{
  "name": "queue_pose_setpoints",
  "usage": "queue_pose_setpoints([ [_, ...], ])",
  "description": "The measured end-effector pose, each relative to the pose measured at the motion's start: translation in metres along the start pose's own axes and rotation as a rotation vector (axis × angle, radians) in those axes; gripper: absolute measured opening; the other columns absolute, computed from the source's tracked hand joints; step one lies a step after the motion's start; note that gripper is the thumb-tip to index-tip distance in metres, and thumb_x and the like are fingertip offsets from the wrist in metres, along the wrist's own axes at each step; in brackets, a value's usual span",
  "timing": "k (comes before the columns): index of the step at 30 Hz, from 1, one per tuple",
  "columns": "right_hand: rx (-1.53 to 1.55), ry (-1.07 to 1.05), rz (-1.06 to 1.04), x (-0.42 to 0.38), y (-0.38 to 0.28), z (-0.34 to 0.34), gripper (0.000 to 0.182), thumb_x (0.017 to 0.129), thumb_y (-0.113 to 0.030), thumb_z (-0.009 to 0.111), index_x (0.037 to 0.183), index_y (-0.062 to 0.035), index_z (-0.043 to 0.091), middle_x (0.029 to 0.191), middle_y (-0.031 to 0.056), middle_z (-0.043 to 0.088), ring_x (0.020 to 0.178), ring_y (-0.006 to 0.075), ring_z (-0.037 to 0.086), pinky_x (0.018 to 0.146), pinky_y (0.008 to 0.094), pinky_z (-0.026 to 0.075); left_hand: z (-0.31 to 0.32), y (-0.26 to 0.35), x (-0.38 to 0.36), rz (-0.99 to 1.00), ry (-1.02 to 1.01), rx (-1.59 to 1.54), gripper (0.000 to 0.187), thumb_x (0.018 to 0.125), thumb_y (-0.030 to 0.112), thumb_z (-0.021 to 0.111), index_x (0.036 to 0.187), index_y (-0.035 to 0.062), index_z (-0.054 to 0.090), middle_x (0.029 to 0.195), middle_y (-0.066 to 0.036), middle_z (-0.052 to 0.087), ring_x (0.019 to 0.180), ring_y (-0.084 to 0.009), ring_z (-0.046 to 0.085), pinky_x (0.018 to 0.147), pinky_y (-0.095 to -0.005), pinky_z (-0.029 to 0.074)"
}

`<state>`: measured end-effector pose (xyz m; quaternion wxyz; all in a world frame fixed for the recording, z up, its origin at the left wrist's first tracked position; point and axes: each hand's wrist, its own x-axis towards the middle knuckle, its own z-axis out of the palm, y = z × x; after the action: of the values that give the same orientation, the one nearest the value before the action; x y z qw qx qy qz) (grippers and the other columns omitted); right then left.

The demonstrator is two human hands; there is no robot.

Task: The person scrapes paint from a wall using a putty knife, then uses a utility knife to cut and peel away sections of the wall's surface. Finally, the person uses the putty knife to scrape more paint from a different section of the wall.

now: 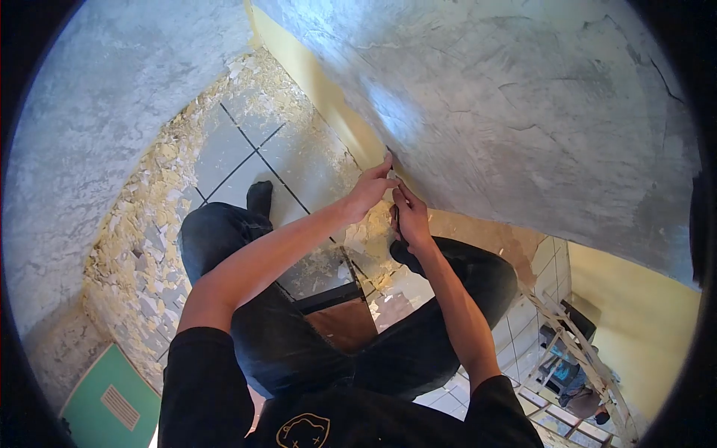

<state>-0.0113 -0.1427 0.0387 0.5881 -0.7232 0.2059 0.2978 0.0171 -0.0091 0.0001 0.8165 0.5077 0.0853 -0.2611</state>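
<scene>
The right hand grips a slim dark-handled tool, its long axis running toward the gray wall. The left hand, nearer the wall's yellow bottom edge, extends fingers by the tip; whether they pinch is unclear. Open room lies over floor tiles away from the wall.

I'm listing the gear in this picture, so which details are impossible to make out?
All in the head view:
- Slim dark tool: its full shape is hidden by the right hand around it.
- Green flat panel: its pale striped print is too small to read.
- Yellow-outlined emblem on the black cloth shirt: cut off by the bottom edge.
- Dark items by the pale wooden ladder: too small and jumbled to identify.
</scene>
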Motion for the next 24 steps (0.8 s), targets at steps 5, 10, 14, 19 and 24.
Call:
queue_pose_setpoints([
  [5, 0.030, -0.007, 0.048, 0.019, -0.007, 0.008, 0.045, 0.099, -0.032, 0.049, 0.140, -0.0151, 0.045, 0.062, -0.0015, 0.046, 0.045, 0.0074, 0.041, 0.036, 0.0247, 0.033, -0.012, 0.001, 0.010, -0.024, 0.011, -0.109, 0.079, 0.092, 0.006, 0.050, 0.149, 0.0014, -0.004, 0.159, -0.011, 0.000, 0.145, -0.0192, 0.009, 0.116, -0.0345, 0.017],
  [10, 0.002, -0.025, 0.065, 0.026, -0.011, 0.019, 0.044, 0.098, -0.033, 0.050, 0.138, -0.0140, 0.047, 0.062, -0.0016, 0.045, 0.046, 0.0080, 0.041, 0.037, 0.0254, 0.034, -0.015, 0.009, 0.014, -0.032, 0.058, -0.072, 0.080, 0.092, 0.006, 0.049, 0.149, 0.0020, -0.007, 0.159, -0.012, 0.001, 0.143, -0.0214, 0.017, 0.115, -0.0363, 0.019],
  [14, -0.004, -0.068, 0.001, 0.044, -0.015, 0.020, 0.043, 0.098, -0.033, 0.050, 0.138, -0.0142, 0.048, 0.062, -0.0018, 0.045, 0.046, 0.0077, 0.041, 0.037, 0.0250, 0.034, -0.022, 0.015, 0.025, -0.050, 0.091, -0.201, 0.083, 0.092, 0.013, 0.050, 0.150, 0.0052, -0.009, 0.159, -0.014, 0.000, 0.141, -0.0249, 0.019, 0.113, -0.0382, 0.021],
  [19, -0.080, -0.009, -0.047, 0.044, -0.018, 0.039, 0.048, 0.099, -0.029, 0.049, 0.144, -0.0155, 0.040, 0.062, -0.0008, 0.046, 0.046, 0.0087, 0.042, 0.038, 0.0268, 0.036, -0.018, 0.035, 0.014, -0.089, 0.145, -0.263, 0.084, 0.091, 0.017, 0.051, 0.151, 0.0064, -0.008, 0.159, -0.014, 0.002, 0.142, -0.0255, 0.017, 0.112, -0.0368, 0.021],
  [24, -0.059, -0.036, -0.106, 0.033, -0.021, 0.043, 0.052, 0.098, -0.028, 0.050, 0.147, -0.0172, 0.035, 0.067, 0.0009, 0.048, 0.045, 0.0090, 0.042, 0.036, 0.0272, 0.036, -0.024, 0.043, -0.003, 0.072, 0.115, -0.165, 0.074, 0.091, 0.015, 0.053, 0.151, 0.0049, 0.011, 0.155, -0.015, 0.020, 0.134, -0.0230, 0.032, 0.108, -0.0348, 0.028],
])
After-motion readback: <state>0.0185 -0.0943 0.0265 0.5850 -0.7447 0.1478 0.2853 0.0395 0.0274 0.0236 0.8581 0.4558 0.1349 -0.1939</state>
